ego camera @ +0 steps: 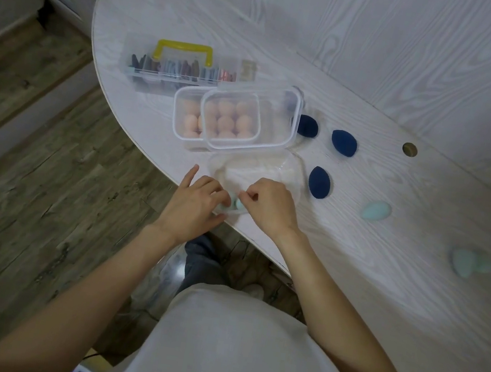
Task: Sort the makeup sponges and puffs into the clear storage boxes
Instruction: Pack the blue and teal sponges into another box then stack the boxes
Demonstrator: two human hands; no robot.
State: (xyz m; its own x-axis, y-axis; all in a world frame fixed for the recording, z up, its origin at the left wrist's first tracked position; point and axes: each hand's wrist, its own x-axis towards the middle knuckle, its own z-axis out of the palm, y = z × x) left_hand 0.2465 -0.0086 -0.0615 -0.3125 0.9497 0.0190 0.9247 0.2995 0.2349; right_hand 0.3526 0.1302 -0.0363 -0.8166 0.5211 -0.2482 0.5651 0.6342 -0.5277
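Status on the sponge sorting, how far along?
Done: peach sponges fill the clear lidded boxes. In hand: left hand and right hand work a mint sponge into the clear round container. Left: three navy teardrop sponges and loose mint sponges on the table.

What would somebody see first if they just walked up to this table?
Probably the two hands, left hand and right hand, close together at the table's near edge, working at a mint sponge in a clear box. Just behind them stands a lidded clear box of peach sponges. To the right, three dark blue sponges lie loose on the white table.
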